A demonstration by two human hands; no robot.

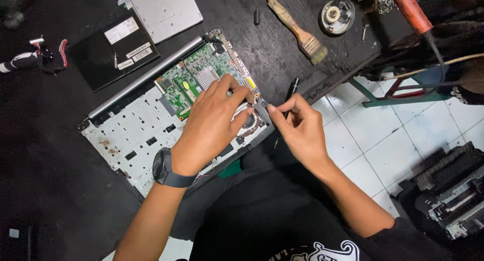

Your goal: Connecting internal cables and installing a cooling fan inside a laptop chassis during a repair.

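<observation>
An opened laptop chassis (132,132) lies on the dark workbench with its green circuit board (194,77) exposed. My left hand (214,120), with a dark watch on its wrist, rests on the board's right part next to the cooling fan (248,123), fingers spread and pressing down. My right hand (298,127) holds a black screwdriver (291,92) and pinches at a small dark part at the chassis's right corner, close to the left hand's fingertips.
A black panel (113,52) and a silver cover (164,9) lie at the back. A paintbrush (298,30), a round dish with a gear (337,14) and loose screws sit at the bench's right end. White floor tiles (383,135) and a dismantled printer (451,195) lie at the right.
</observation>
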